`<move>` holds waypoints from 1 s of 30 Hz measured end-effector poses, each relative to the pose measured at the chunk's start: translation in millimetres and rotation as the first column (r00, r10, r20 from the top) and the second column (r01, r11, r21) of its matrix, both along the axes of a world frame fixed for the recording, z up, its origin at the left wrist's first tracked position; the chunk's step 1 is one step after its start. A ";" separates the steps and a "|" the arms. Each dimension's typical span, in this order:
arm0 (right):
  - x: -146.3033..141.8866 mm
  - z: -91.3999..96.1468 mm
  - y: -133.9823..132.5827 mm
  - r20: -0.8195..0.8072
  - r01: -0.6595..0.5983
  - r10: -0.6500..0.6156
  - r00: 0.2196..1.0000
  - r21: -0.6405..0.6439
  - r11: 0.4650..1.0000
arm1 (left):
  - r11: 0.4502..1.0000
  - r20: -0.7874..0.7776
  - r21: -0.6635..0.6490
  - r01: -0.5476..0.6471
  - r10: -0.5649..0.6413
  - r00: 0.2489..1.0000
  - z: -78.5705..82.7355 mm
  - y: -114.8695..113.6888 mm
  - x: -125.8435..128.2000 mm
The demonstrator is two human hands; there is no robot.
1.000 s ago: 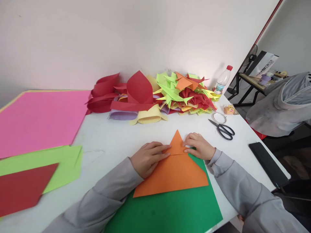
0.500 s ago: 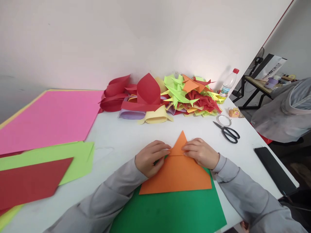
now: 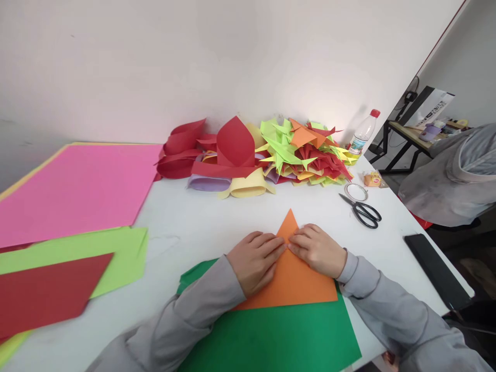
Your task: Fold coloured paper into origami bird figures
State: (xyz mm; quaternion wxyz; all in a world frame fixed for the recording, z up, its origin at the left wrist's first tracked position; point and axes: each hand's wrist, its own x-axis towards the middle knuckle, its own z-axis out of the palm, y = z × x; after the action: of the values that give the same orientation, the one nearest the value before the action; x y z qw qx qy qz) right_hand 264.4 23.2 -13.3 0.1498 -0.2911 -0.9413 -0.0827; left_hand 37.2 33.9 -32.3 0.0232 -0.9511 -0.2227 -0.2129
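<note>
A folded sheet of orange paper (image 3: 300, 283) with a pointed top lies over a larger green sheet (image 3: 287, 336). My left hand (image 3: 256, 262) covers its left side, fingers closed and pressed down near the middle of the crease. Meeting it there, my right hand (image 3: 318, 251) has its fingertips together on the orange paper from the right. Both sets of fingertips nearly touch, below the orange point. Part of the crease is hidden beneath the fingers.
Pink (image 3: 93, 186), light green (image 3: 132, 263) and dark red (image 3: 54, 289) sheets lie left. Folded paper shapes (image 3: 287, 150) pile against the wall. Black-handled scissors (image 3: 364, 213), a tape roll (image 3: 356, 192), a bottle (image 3: 362, 133) and a black phone-like slab (image 3: 437, 271) are right. Another person (image 3: 453, 175) sits beyond.
My left hand has slid right along the orange paper's crease toward my right hand. The right fingertips have shifted slightly left, and the fingers of both hands now almost meet.
</note>
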 end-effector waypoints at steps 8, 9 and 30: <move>-11.0 -0.8 -7.8 0.006 0.052 -0.052 0.999 0.095 0.994 | 0.993 0.007 0.119 -0.025 0.025 1.000 -1.1 -7.5 11.0; -10.6 -1.4 -7.2 -0.004 0.051 -0.051 0.999 0.096 0.994 | 0.993 0.018 0.117 -0.026 0.024 1.000 -0.8 -7.1 11.0; 37.4 -7.8 -0.6 -0.120 0.024 -0.024 0.992 -0.007 1.000 | 0.976 0.316 -0.144 0.162 -0.110 0.942 -8.7 17.6 -20.1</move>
State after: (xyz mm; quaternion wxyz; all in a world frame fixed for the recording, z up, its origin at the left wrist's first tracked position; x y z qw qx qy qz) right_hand 301.7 22.6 -21.1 0.2045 -0.3072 -0.9272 -0.0644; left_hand 17.1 51.5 -41.0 -0.1066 -0.9182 -0.1742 -0.3394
